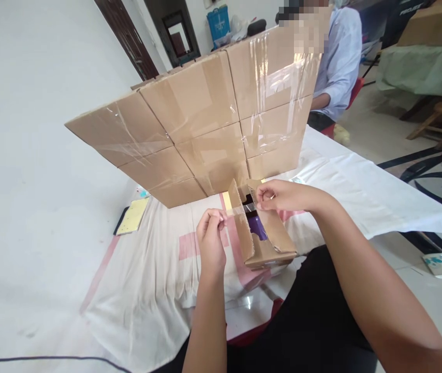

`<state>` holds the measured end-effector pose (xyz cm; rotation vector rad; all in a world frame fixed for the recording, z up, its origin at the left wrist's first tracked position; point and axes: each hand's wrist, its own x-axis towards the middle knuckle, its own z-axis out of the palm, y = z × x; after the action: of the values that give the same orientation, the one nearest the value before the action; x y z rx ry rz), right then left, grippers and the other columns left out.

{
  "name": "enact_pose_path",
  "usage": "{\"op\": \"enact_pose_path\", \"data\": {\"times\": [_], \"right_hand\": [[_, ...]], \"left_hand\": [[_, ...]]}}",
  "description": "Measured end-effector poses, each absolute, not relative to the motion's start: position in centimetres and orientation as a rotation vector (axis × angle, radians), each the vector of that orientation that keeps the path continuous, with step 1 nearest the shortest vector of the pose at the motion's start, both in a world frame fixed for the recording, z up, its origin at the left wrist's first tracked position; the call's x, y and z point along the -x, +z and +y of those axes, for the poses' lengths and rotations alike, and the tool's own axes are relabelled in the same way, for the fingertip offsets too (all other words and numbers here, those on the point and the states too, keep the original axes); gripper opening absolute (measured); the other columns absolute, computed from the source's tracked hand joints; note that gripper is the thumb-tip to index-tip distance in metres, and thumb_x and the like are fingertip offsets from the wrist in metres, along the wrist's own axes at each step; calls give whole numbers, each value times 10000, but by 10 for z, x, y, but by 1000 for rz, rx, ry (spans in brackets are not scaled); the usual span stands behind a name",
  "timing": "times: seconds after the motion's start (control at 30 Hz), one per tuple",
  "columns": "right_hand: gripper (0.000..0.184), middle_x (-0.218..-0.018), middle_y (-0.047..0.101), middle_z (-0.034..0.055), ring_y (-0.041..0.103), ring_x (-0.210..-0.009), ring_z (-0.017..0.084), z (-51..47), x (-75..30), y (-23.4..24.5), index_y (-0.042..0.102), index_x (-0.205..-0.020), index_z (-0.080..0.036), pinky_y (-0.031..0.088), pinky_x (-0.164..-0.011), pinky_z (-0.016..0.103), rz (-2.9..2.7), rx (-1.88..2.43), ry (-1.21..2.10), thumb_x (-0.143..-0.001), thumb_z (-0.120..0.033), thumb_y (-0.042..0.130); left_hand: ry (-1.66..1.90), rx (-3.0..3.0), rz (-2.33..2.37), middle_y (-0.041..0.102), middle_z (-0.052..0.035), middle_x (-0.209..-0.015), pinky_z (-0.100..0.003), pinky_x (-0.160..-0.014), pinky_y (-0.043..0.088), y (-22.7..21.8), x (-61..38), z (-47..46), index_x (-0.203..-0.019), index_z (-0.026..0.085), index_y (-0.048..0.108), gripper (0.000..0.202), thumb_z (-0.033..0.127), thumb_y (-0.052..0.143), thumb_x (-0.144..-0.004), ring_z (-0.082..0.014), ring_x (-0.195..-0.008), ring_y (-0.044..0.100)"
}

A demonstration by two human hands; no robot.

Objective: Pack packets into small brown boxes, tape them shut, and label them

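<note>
A small cardboard box (271,228) with raised top flaps stands near the table's front edge, and something purple (257,227) shows through its gap. Across that gap, between my two hands, runs a short strip of clear tape (238,210). My left hand (212,228), left of the box, pinches one end of the strip. At the right flap, my right hand (273,196) has its fingers closed around the other end; its fingertips partly hide the tape there.
A wall of taped cardboard boxes (209,147) stands right behind the small box. A yellow notepad (134,215) lies at the left on the white tablecloth (155,269). Beyond the boxes at the right sits a person in a light blue shirt (343,57).
</note>
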<state>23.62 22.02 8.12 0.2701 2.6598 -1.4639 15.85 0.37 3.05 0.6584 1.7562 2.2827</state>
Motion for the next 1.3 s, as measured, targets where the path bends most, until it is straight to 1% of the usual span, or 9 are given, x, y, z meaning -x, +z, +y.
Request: {"op": "enact_pose_path", "data": {"times": [0.2, 0.4, 0.5, 0.63, 0.8, 0.93, 1.1, 1.2, 1.3], "right_hand": [[165, -553, 535, -42, 478, -386, 117, 211, -228, 71, 548, -785, -210, 334, -407, 239, 2533, -412, -1410, -700, -139, 670], [204, -547, 588, -5, 497, -375, 116, 210, -226, 70, 507, -744, -211, 364, -415, 245, 2520, -447, -1504, -852, -326, 636], [261, -612, 620, 15, 551, -442, 151, 202, -223, 69, 533, -784, -219, 364, -446, 264, 2692, -672, -1286, -816, -421, 695], [266, -847, 703, 77, 675, -741, 236, 188, -221, 77, 600, -842, -215, 383, -558, 287, 2885, -818, -860, -785, -445, 719], [289, -1065, 723, 139, 684, -979, 306, 176, -224, 94, 666, -999, -188, 423, -667, 319, 2816, -872, -734, -819, -411, 707], [310, -1130, 714, 154, 677, -1033, 330, 173, -226, 98, 676, -1058, -190, 440, -705, 338, 2813, -886, -719, -832, -401, 693], [275, -1057, 731, 143, 702, -928, 303, 174, -230, 100, 692, -1023, -194, 450, -668, 327, 2826, -866, -768, -832, -392, 686], [268, -1023, 738, 137, 711, -828, 269, 174, -232, 102, 694, -1004, -185, 449, -621, 309, 2832, -862, -796, -841, -396, 684], [262, -1014, 742, 117, 714, -773, 246, 174, -233, 102, 693, -1001, -185, 456, -603, 299, 2837, -873, -768, -847, -397, 678]], "left_hand": [[2361, -757, 1370, 553, 9, -749, -260, -644, 489, 52, -171, 17, -724, 196, 530, 294, 358, 603, -959, -109, -639, 533], [2243, -579, 1574, 482, 49, -661, -245, -567, 556, 24, -176, 47, -718, 194, 508, 362, 462, 647, -917, -83, -548, 504], [2306, -589, 1500, 482, 50, -696, -221, -539, 540, 17, -174, 47, -728, 191, 504, 360, 460, 665, -907, -64, -534, 485], [2387, -585, 1309, 485, 52, -729, -213, -477, 506, 23, -172, 39, -725, 198, 486, 350, 421, 710, -875, -53, -496, 458], [2405, -624, 1273, 480, 48, -737, -202, -429, 492, 42, -172, 35, -705, 196, 496, 369, 437, 726, -863, -49, -484, 431], [2367, -708, 1326, 499, 40, -750, -194, -393, 463, 52, -172, 38, -706, 191, 528, 342, 417, 726, -869, -51, -471, 444], [2329, -725, 1402, 509, 38, -740, -194, -382, 434, 44, -168, 40, -704, 188, 548, 329, 411, 716, -875, -65, -472, 489], [2316, -731, 1489, 545, 14, -847, -210, -436, 493, 36, -163, 39, -737, 188, 584, 311, 436, 714, -873, -93, -583, 579], [2292, -700, 1616, 564, -26, -1132, -206, -478, 524, 31, -159, 36, -755, 181, 604, 309, 444, 734, -851, -93, -704, 616]]}}
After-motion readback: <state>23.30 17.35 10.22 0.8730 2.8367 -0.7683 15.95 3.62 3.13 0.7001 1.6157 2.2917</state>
